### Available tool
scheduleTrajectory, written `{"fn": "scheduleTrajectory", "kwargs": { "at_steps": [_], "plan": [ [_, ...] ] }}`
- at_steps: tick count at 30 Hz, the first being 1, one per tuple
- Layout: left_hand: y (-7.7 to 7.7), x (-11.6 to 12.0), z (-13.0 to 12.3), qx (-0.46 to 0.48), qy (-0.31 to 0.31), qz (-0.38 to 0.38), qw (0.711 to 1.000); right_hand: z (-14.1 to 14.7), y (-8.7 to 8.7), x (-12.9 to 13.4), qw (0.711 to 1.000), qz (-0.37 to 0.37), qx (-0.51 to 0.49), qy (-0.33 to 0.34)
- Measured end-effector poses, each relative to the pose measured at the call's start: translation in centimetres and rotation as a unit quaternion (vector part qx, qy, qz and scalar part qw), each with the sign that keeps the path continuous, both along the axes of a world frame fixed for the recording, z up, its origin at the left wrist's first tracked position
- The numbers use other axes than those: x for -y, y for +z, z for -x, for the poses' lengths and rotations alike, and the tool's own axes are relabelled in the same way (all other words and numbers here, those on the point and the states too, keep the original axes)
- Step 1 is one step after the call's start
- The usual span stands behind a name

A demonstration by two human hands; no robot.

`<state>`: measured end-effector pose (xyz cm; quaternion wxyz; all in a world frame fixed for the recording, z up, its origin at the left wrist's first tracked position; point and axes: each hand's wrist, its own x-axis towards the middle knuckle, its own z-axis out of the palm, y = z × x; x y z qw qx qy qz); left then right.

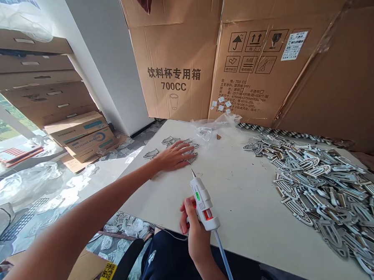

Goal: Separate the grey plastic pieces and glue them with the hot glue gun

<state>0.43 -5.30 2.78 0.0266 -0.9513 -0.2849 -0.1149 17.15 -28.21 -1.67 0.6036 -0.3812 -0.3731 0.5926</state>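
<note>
My left hand (pixel 174 156) lies palm down with its fingers spread over a few flat metallic-looking pieces (pixel 151 154) at the table's left side. Near the front edge, my right hand (pixel 195 226) is wrapped round a white glue gun (pixel 202 199) with a red trigger. The gun's thin tip points up and away, a short distance right of my left hand, touching nothing. A pale blue stick runs out of the gun's rear end. Part of the pieces under my left hand is hidden.
A large heap of similar pieces (pixel 325 185) covers the right of the white table (pixel 234 201). Clear plastic film (pixel 206 130) lies at the back, before tall cardboard boxes (pixel 179 43). Cartons (pixel 86 139) and plastic bags (pixel 24 190) sit on the floor at left.
</note>
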Motion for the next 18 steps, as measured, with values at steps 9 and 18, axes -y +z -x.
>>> {"fn": "scheduleTrajectory", "kwargs": {
  "at_steps": [9,18],
  "plan": [
    [1.9,4.6,3.4,-0.009,0.093,-0.048,0.994,0.0,0.6,0.4,1.000,0.020,-0.003,-0.002],
    [2.3,11.2,13.7,-0.119,0.075,-0.054,0.989,0.0,0.0,0.0,0.999,0.023,-0.012,0.030]
  ]
}}
